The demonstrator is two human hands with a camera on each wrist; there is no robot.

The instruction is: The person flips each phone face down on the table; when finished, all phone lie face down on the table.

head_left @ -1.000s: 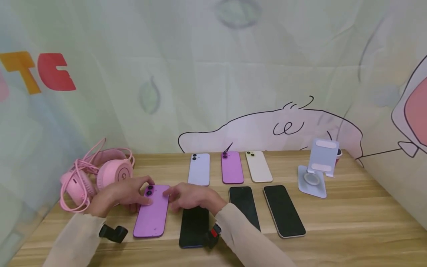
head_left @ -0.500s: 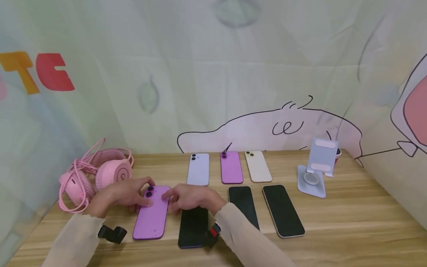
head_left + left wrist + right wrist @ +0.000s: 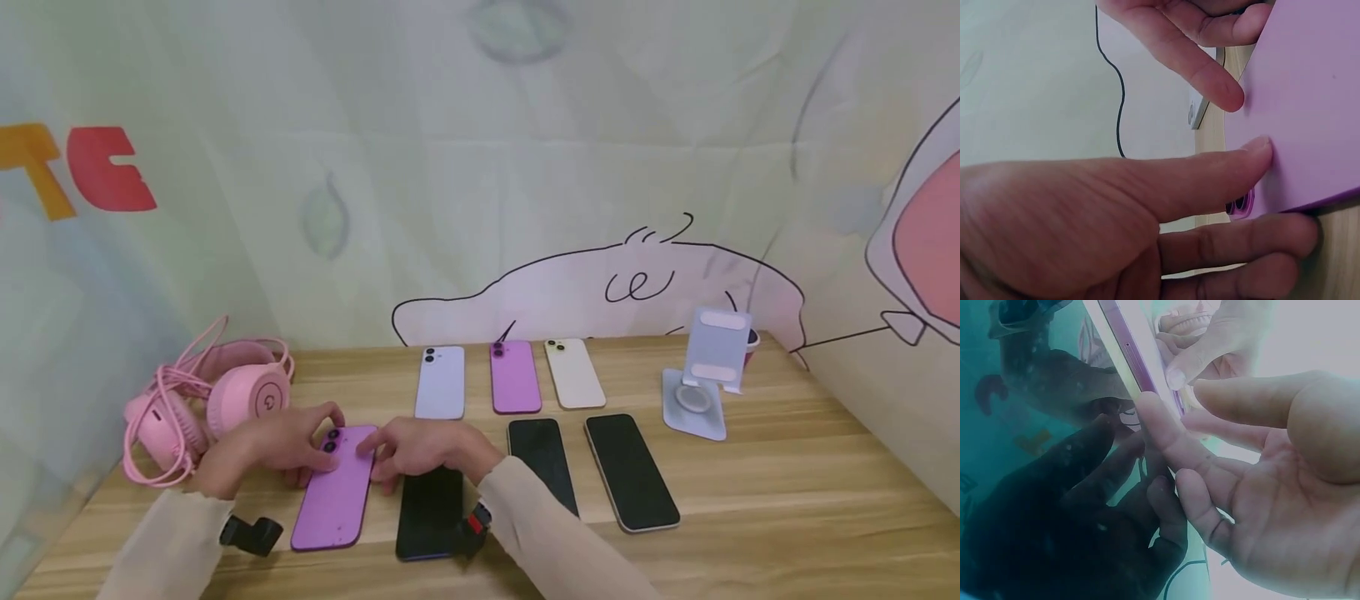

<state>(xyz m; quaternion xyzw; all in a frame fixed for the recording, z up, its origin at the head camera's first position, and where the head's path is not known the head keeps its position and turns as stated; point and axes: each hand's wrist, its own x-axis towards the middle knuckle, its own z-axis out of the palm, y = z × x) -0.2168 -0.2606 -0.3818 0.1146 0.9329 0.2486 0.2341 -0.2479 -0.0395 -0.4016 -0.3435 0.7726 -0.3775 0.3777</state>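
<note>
A purple phone (image 3: 330,504) lies back up at the left front of the table, its twin camera at the upper left corner. My left hand (image 3: 277,442) grips that corner, thumb on the back beside the lenses and fingers along the side edge. At the upper right corner my right hand (image 3: 427,446) pinches the same phone, one digit on its back and others against its side edge. Under the right hand a black-screened phone (image 3: 431,525) is partly covered. In the left wrist view, digits of both hands meet the purple back (image 3: 1310,94).
Pink headphones (image 3: 247,396) with a coiled cable sit at the left. Behind stand out a pale blue phone (image 3: 441,387), another purple phone (image 3: 516,383) and a cream phone (image 3: 576,379). Two dark-screened phones (image 3: 543,458) lie right of centre, near a light blue stand (image 3: 716,350).
The purple phone and both hands have shifted slightly toward the person, grips kept. The head view has turned a little, so the whole scene sits slightly further left.
</note>
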